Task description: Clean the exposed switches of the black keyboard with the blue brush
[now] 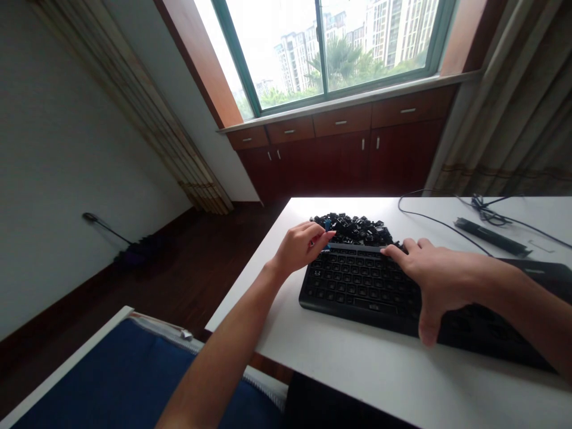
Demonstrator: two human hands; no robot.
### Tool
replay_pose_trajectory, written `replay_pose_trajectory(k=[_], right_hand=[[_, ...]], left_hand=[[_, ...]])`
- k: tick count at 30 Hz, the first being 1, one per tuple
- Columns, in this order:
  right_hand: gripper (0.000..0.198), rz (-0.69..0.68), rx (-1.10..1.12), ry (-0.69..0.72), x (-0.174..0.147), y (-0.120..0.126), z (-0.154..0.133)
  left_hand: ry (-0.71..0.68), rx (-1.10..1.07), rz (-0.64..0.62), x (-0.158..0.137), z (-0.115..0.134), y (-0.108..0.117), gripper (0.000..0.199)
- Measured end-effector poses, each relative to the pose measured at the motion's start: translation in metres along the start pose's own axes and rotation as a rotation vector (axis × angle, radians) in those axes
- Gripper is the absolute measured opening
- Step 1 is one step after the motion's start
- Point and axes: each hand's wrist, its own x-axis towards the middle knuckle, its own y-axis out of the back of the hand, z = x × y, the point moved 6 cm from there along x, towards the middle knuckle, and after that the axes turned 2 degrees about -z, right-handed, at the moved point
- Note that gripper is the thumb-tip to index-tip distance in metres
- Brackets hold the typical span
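Note:
A black keyboard point(353, 281) lies on the white table with its key positions largely stripped of caps. At its far left corner my left hand point(300, 243) is closed in a pinch around a small blue tool point(328, 225); the tool's exact kind is too small to make out. My right hand point(440, 280) spans the keyboard, fingers at the back edge and thumb down at the front edge, gripping it across its width. Behind the keyboard, near both hands, rests a heap of loose black keycaps point(357, 228). The keyboard's right part is partly hidden under my right arm.
A long black plastic piece point(491, 236) and a coiled black cable point(487, 211) lie at the table's back right. The white table point(277, 333) ends at the left. A blue fabric item with a white frame point(111, 375) stands below left. Cabinets point(308, 161) line the window wall.

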Motion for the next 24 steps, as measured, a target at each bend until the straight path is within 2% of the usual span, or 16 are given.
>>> replay_pose_trajectory(k=[7, 16, 24], right_hand=[[0.156, 0.0, -0.006, 0.007, 0.0014, -0.0021, 0.002], [0.158, 0.004, 0.009, 0.007, 0.002, -0.0024, 0.0026], [0.157, -0.001, 0.017, -0.002, 0.0005, -0.0005, 0.0016]], left_hand=[[0.032, 0.118, -0.059, -0.0015, -0.0016, -0.0037, 0.034], [0.036, -0.05, -0.139, -0.0006, 0.0032, -0.0055, 0.04], [0.037, -0.11, -0.13, -0.0029, 0.0029, -0.0049, 0.04]])
